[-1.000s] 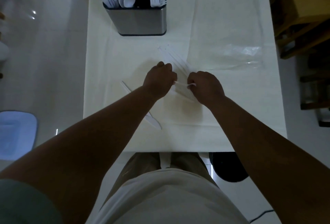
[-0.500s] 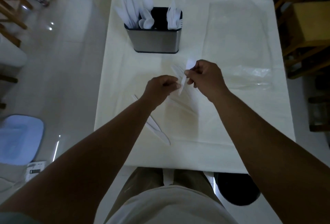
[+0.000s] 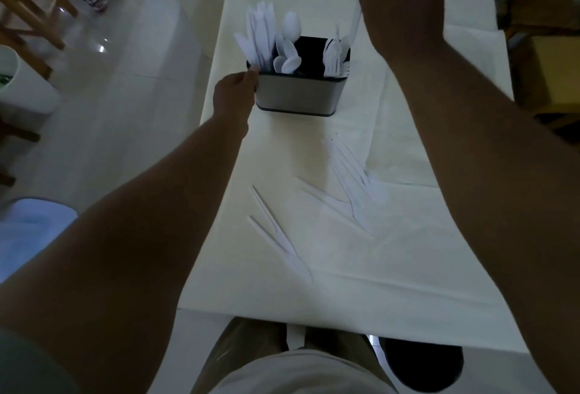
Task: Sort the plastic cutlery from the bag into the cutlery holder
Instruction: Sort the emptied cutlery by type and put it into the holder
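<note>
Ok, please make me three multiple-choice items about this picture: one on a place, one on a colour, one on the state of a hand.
1. In which compartment of the cutlery holder do the forks stand?
A) left
B) middle
C) right

2. What colour is the loose cutlery on the table?
A) white
B) black
C) red

3. What is the right hand doing?
A) lying flat on the table
B) holding a white utensil up in the air
C) hanging by the person's side

Answers:
1 C: the forks fill the right end, with the knives at the left and the spoons in the middle.
2 A: every piece lying there is white.
3 B: its fingers are curled round the utensil, well off the table.
</note>
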A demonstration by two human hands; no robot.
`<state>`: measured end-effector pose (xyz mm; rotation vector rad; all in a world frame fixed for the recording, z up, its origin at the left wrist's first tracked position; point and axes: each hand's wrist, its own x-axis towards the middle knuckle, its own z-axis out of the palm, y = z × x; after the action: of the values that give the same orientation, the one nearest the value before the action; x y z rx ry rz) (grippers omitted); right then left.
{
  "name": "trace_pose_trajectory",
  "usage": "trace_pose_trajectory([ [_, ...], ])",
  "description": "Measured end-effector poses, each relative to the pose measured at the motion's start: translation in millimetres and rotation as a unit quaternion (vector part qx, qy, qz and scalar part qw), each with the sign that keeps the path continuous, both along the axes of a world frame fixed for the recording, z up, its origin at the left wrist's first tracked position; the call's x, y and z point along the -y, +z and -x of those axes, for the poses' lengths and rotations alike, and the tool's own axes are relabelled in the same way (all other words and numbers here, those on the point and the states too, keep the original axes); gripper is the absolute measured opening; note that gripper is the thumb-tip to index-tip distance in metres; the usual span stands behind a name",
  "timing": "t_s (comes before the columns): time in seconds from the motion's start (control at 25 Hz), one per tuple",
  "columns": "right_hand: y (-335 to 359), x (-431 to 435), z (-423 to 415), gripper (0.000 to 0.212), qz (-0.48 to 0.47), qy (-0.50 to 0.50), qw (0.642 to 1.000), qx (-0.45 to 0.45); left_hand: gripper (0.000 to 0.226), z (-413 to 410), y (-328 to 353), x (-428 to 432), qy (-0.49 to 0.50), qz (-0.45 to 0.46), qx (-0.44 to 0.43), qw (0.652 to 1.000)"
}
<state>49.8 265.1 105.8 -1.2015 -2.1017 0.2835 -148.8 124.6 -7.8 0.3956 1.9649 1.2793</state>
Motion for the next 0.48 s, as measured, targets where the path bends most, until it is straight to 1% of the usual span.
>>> trace_pose_trajectory([
  [0.04, -7.4, 0.0, 0.3, 0.025, -0.007, -0.002, 1.000, 0.019, 0.036, -1.0, -0.4, -1.5, 0.014, 0.000, 0.000, 1.000],
  [0.12, -21.9, 4.4, -1.3, 0.049, -0.014, 0.007, 0.999, 0.032, 0.033, -2.2, -0.6, -3.6, 0.029, -0.006, 0.010, 1.000],
  [0.16, -27.3, 9.1, -2.8, 0.058, -0.012, 0.008, 0.999, 0.033, 0.031, -2.5, -0.2, -3.6, 0.030, -0.006, 0.014, 0.999],
  [0.24, -37.7, 15.5, -6.1, 0.066, 0.003, 0.013, 0.999, 0.034, 0.028, -2.0, 1.0, -2.8, 0.029, -0.007, 0.022, 0.999],
  [0.36, -49.6, 20.0, -11.4, 0.063, 0.019, 0.051, 0.995, 0.081, 0.025, -2.8, 3.2, -0.9, 0.023, -0.015, 0.036, 0.999],
  [0.48, -58.5, 24.9, -16.9, 0.054, -0.016, 0.063, 0.987, 0.145, 0.025, -3.6, 5.1, 1.0, 0.019, -0.015, 0.029, 0.999],
])
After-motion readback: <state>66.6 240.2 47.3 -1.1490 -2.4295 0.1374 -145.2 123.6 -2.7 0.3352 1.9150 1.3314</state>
